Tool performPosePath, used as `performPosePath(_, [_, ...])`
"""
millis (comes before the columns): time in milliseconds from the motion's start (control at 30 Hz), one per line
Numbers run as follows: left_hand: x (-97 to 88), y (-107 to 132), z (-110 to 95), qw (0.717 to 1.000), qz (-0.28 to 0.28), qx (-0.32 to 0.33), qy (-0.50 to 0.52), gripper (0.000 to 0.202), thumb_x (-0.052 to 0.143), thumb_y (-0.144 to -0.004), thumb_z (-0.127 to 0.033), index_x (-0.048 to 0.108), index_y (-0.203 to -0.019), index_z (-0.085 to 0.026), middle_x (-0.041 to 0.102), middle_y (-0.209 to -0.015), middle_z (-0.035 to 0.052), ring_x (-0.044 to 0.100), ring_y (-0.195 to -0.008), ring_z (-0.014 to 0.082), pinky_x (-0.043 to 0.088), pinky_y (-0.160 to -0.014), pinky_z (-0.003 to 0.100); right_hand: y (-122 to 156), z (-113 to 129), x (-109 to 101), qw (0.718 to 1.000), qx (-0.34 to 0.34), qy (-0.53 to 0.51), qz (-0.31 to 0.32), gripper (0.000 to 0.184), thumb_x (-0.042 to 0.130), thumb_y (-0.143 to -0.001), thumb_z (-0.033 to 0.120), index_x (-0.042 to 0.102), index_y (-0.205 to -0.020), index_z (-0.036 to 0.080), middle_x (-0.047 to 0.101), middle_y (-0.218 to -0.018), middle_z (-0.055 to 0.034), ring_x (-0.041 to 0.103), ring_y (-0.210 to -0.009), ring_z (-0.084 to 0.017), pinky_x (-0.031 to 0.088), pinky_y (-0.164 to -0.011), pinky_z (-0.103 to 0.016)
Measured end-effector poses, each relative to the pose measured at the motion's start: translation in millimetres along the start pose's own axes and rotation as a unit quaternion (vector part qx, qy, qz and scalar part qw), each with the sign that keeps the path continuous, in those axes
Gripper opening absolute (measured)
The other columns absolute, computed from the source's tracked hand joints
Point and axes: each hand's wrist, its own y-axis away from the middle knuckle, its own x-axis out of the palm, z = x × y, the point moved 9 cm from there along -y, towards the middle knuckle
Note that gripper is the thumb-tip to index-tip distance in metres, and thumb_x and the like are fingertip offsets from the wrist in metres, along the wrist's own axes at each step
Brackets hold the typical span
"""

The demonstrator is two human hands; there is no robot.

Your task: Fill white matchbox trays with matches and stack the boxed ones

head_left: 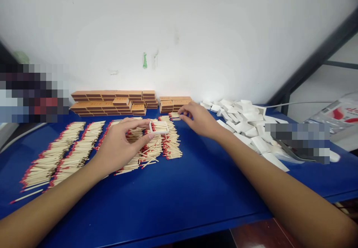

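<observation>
Left hand (119,141): your thumb and forefinger are parted just enough to grip the left end of a small white rectangular cardboard tray (159,132)
Held tray: at your left fingertips, its far end free; pale sticks with red heads show inside its rim
Right hand (200,118): your fingers are curled, thumb and forefinger slightly apart, beside a small bunch of red-headed wooden matches (175,116); you cannot tell from here whether they have hold of any
Match rows: thin pale wooden sticks with red heads (63,153), laid out beneath and to the left of your left fingers
Flat orange cardboard boxes with dark brown sides (104,106): stacked beyond your left fingers, with a smaller stack (175,103) just beyond your right fingertips
Box print: reddish marks on the orange faces, too small to read
Loose white cardboard trays (242,115): heaped to the right of your right fingers
Clear plastic pack with red and white print (342,110): well right of your right fingers, its lettering unreadable
Glossy blue tabletop (195,199): below both hands
</observation>
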Motion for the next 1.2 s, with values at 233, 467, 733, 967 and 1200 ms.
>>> performPosePath(233, [0.8, -0.2, -2.1, 1.000, 0.001, 0.004, -0.001, 0.044, 0.070, -0.086, -0.059, 0.076, -0.114, -0.026, 0.075, -0.123, 0.0046, 0.067, -0.117, 0.0282, 0.051, -0.107, 0.043, -2.8, -27.7, 25.5, 0.998, 0.001, 0.017, 0.054, 0.010, 0.066, -0.091, 0.025, 0.070, -0.086, 0.017, 0.060, -0.092, -0.0058, 0.055, -0.079, -0.016, 0.042, -0.074, -0.030])
performPosePath(467, [-0.3, 0.1, -1.3, 1.000, 0.000, 0.001, -0.004, 0.043, 0.071, -0.086, -0.059, 0.076, -0.113, -0.026, 0.075, -0.123, 0.0045, 0.067, -0.116, 0.0285, 0.052, -0.105, 0.042, -2.6, -23.6, 18.3, 0.997, 0.016, 0.028, 0.072, 0.010, 0.063, -0.094, 0.022, 0.066, -0.086, 0.016, 0.060, -0.093, -0.0064, 0.057, -0.081, -0.018, 0.044, -0.076, -0.033])
performPosePath(733, [2.5, 0.3, 2.8, 1.000, 0.003, -0.002, -0.008, 0.043, 0.070, -0.087, -0.057, 0.075, -0.119, -0.028, 0.074, -0.123, 0.0033, 0.066, -0.116, 0.0271, 0.050, -0.106, 0.042, 9.8, 53.4, -9.4, 0.996, -0.048, -0.074, -0.006, 0.006, 0.060, -0.097, 0.024, 0.062, -0.092, 0.020, 0.061, -0.098, -0.0065, 0.057, -0.084, -0.019, 0.046, -0.075, -0.034])
performPosePath(967, [1.2, -0.5, 0.0, 1.000, 0.002, 0.000, 0.003, 0.041, 0.071, -0.087, -0.056, 0.075, -0.118, -0.028, 0.075, -0.122, 0.0028, 0.066, -0.116, 0.0272, 0.050, -0.105, 0.041, 19.2, 82.9, 1.5, 0.992, -0.100, -0.076, 0.029, 0.006, 0.057, -0.098, 0.018, 0.061, -0.095, 0.021, 0.060, -0.102, -0.0064, 0.058, -0.090, -0.018, 0.045, -0.079, -0.032])
performPosePath(1200, [3.1, -0.2, 1.3, 1.000, 0.004, 0.001, -0.003, 0.042, 0.070, -0.087, -0.058, 0.075, -0.115, -0.027, 0.074, -0.123, 0.0042, 0.066, -0.116, 0.0281, 0.051, -0.104, 0.042, 20.1, 81.2, 5.1, 0.992, -0.099, -0.063, 0.047, 0.007, 0.057, -0.098, 0.017, 0.062, -0.095, 0.021, 0.059, -0.101, -0.0061, 0.057, -0.091, -0.018, 0.045, -0.078, -0.032])
